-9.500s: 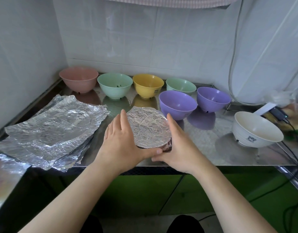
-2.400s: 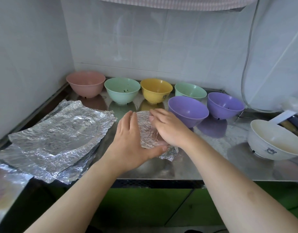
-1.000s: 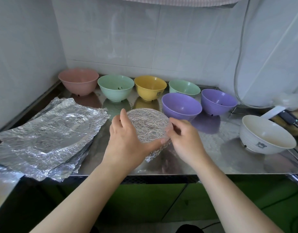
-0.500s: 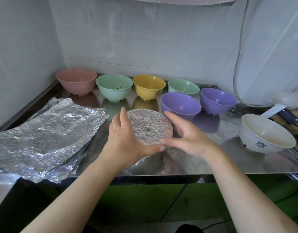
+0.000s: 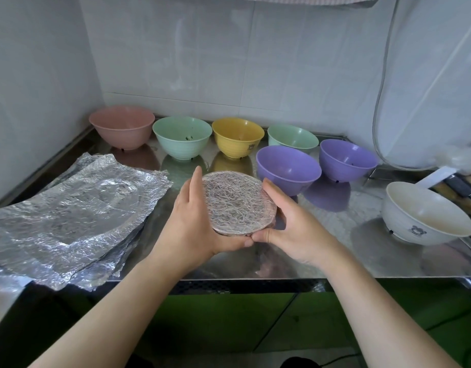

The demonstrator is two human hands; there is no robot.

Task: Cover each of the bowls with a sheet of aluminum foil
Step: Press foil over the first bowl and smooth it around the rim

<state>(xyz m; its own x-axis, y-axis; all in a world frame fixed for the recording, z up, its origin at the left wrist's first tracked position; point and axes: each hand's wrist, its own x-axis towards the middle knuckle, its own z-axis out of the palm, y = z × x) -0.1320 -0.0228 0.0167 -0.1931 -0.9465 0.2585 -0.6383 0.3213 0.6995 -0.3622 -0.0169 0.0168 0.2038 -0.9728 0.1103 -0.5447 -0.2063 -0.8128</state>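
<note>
Cupping the foil-covered bowl (image 5: 239, 201) at counter (image 5: 335, 261) centre, left hand (image 5: 195, 221) and right hand (image 5: 290, 221) curl round its sides, thumbs meeting at six o'clock. Best practice, likely: press the foil skirt down evenly all round the rim, avoiding tears. Spare foil sheets (image 5: 69, 216) lie stacked at nine o'clock. Uncovered: pink bowl (image 5: 122, 127), two green bowls (image 5: 182, 137), yellow bowl (image 5: 238, 137) from eleven to one o'clock, two purple bowls (image 5: 288, 168) at one to two, white bowl (image 5: 425, 213) at three. Dark specks sit in one green bowl; the others look empty.
</note>
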